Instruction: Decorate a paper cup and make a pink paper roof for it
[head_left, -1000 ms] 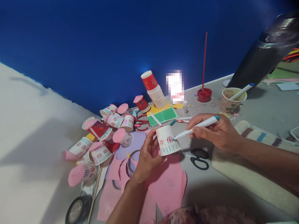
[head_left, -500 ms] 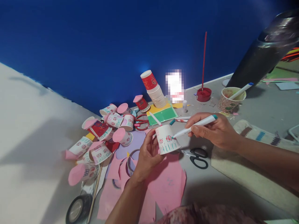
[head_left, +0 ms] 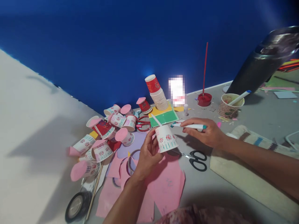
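Observation:
My left hand (head_left: 149,152) grips a white paper cup (head_left: 166,138), turned rim down and tilted. Red flowers and green strokes are drawn on its side, with a bit of pink at its left. Between the fingers of my right hand (head_left: 207,130) is a white marker (head_left: 192,126) with a green end, its tip just right of the cup and apart from it. Under the cup lie pink paper sheets (head_left: 168,183). Scissors with black handles (head_left: 197,160) rest to the right of them. Another white marker (head_left: 156,119) lies behind the cup.
Several decorated cups with pink tops (head_left: 102,149) crowd the left. A leaning stack of cups (head_left: 158,96) stands by the blue wall. A red paint pot (head_left: 204,99), a patterned cup (head_left: 230,105), a dark bottle (head_left: 254,68) and a roll of black tape (head_left: 76,207) are around.
My right hand has drawn the marker back from the cup, so its tip no longer reaches the drawn side. The cup stays in my left hand. The view has shifted slightly.

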A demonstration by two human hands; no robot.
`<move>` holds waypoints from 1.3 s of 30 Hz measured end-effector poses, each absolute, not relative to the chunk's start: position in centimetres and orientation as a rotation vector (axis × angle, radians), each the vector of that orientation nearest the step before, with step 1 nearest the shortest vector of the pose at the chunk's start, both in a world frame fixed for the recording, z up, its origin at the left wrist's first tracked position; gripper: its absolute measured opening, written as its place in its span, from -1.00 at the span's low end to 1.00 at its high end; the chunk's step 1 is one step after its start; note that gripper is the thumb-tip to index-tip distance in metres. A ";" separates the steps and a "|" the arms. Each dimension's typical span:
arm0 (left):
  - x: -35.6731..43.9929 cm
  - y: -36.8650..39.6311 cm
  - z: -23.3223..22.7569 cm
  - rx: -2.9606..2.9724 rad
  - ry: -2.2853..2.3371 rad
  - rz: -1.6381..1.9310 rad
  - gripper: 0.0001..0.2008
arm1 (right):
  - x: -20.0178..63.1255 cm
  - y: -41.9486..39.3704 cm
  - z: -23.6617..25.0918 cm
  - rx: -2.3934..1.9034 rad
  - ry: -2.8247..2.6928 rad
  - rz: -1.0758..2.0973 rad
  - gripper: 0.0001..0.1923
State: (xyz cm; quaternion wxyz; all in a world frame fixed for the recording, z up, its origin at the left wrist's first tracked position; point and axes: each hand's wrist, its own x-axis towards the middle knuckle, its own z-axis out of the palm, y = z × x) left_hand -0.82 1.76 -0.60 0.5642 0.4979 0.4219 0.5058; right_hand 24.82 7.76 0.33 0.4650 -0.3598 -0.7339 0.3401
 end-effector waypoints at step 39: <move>-0.6 2.0 -1.4 1.607 1.663 1.362 -0.31 | 25.4 9.4 -2.8 -0.945 -2.740 0.011 -0.78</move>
